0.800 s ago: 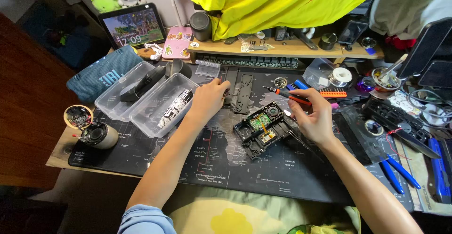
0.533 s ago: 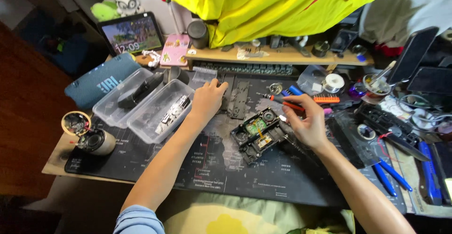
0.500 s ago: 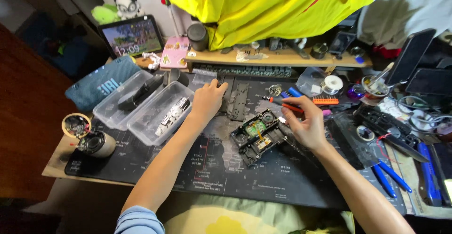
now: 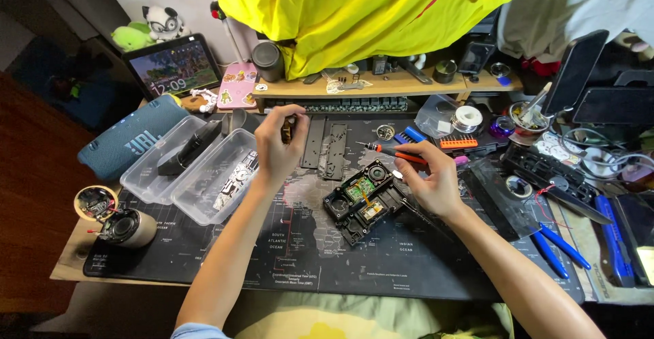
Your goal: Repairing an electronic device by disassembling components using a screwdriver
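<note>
Looking down from the head camera, the opened black device [image 4: 364, 199] lies on the dark map-printed mat [image 4: 286, 257] that covers the desk [image 4: 68, 257], its green circuit board and round fan exposed.

Right hand [image 4: 429, 182]: it rests just beside the device's right edge, touching or nearly touching the casing. Its grip is pressed around a screwdriver [image 4: 395, 152] with an orange handle. The tool lies almost level and its tip points left, above and behind the device, apart from it.

Left hand [image 4: 276, 145]: it is raised above the mat, left of and behind the device, well apart from it. Thumb and fingertips are pinched together on a small dark part [image 4: 287, 132]; what the part is cannot be told.

Surroundings, head view:
- Two flat black strips [image 4: 327, 149] lie on the mat between the two hands.
- Two clear plastic trays [image 4: 204, 172] sit left of the left hand, each holding dark parts.
- A blue cylindrical speaker [image 4: 126, 145] lies at the far left of the desk.
- A small round speaker unit [image 4: 119, 224] stands at the near left corner.
- A tablet [image 4: 174, 66] leans at the back left, its screen lit.
- Blue-handled pliers [image 4: 558, 247] lie at the right, near the right forearm.
- A yellow cloth [image 4: 368, 12] hangs over the back shelf.
</note>
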